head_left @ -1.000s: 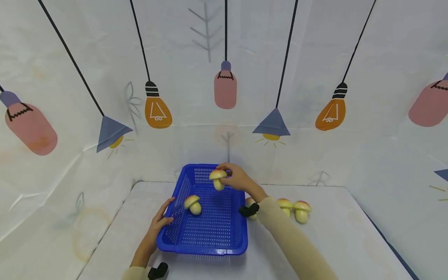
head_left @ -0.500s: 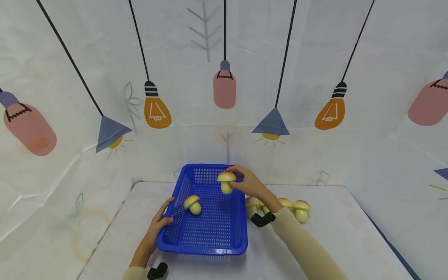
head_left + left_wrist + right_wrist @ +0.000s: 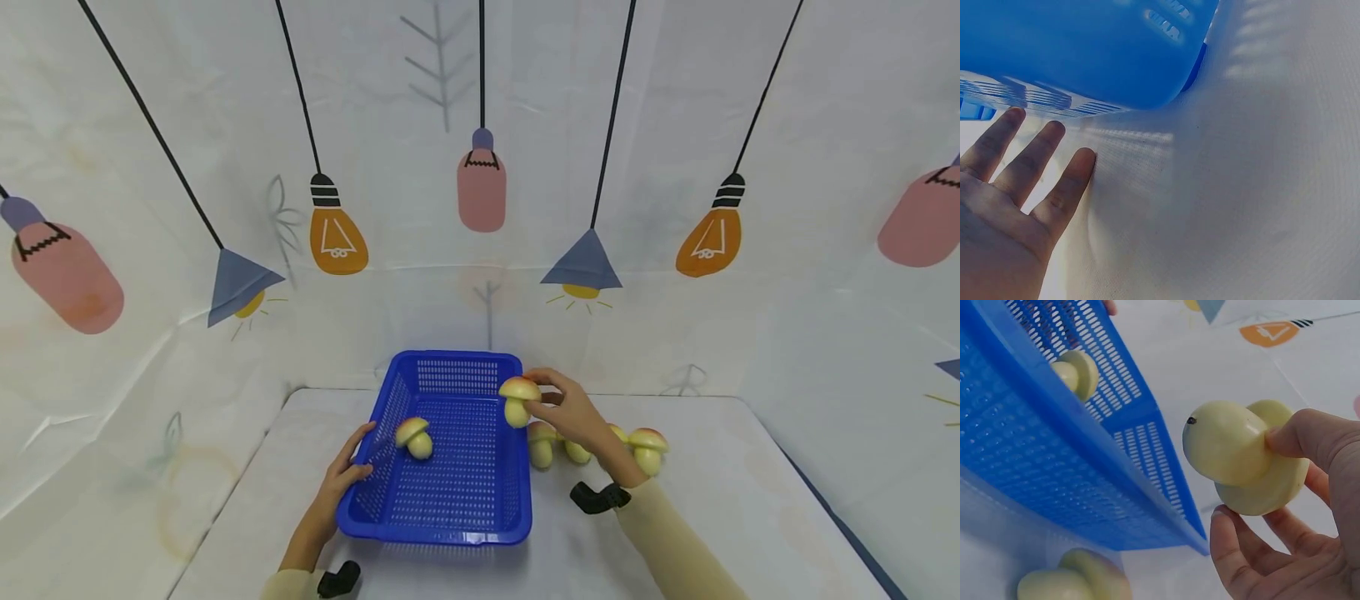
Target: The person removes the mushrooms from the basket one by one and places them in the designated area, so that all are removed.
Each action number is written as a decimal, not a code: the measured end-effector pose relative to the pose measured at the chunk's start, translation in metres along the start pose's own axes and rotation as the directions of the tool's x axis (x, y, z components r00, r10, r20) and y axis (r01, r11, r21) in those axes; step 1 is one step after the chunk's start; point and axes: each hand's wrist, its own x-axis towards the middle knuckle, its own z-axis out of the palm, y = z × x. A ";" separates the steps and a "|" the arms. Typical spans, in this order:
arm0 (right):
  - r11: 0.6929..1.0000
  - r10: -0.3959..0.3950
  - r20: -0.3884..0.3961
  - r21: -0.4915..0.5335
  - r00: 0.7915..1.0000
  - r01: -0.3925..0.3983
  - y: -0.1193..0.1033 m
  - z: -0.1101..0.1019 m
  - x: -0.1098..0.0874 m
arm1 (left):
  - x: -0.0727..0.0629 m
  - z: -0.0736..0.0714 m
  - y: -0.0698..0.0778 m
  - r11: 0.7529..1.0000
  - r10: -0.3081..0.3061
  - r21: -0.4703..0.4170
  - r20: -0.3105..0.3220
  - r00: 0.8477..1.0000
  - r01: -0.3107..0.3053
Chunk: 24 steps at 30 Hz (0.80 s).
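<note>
My right hand [image 3: 566, 408] pinches a toy mushroom [image 3: 519, 400] between thumb and fingers. It overlaps the right rim of the blue plastic basket [image 3: 435, 533] in the head view. The right wrist view shows the thumb on the stem of that mushroom [image 3: 1229, 447] and the fingers around the cap. Another toy mushroom [image 3: 414, 439] lies inside the basket, towards its left side. Fairly straight, the fingers of my left hand [image 3: 333, 487] touch the basket's left side; in the left wrist view three fingers [image 3: 1029, 162] reach to its slotted wall.
Several more toy mushrooms stand in a row on the white table [image 3: 720, 517] right of the basket, one [image 3: 647, 450] at the far right end; my right hand and forearm partly cover them. Behind the table hangs a white backdrop [image 3: 420, 300] printed with lamps.
My right hand has moved right with the mushroom, from over the basket's far inside to its right rim. The left hand, the basket and the mushroom inside it have stayed put.
</note>
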 end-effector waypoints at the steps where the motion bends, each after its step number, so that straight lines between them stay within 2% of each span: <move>1: 1.000 0.005 -0.003 0.006 1.000 -0.005 0.002 -0.001 -0.003 | 0.000 0.000 0.000 1.000 -0.001 0.001 -0.001 1.000 0.001; 9: 0.992 0.109 -0.033 0.063 0.993 -0.107 0.013 -0.013 -0.026 | 0.000 -0.001 0.000 1.000 0.000 -0.021 0.002 1.000 0.000; 13: 0.991 0.116 -0.058 0.066 0.992 -0.112 0.018 -0.024 -0.043 | 0.001 0.001 -0.002 1.000 -0.005 -0.029 0.011 1.000 0.006; 17: 0.994 0.108 -0.100 0.027 0.989 -0.106 0.024 -0.039 -0.061 | 0.002 0.001 -0.001 1.000 -0.003 -0.026 0.015 1.000 0.003; 24: 0.988 0.125 -0.149 -0.077 0.981 -0.138 0.030 -0.065 -0.089 | 0.000 0.001 0.000 1.000 -0.001 -0.017 -0.004 1.000 0.000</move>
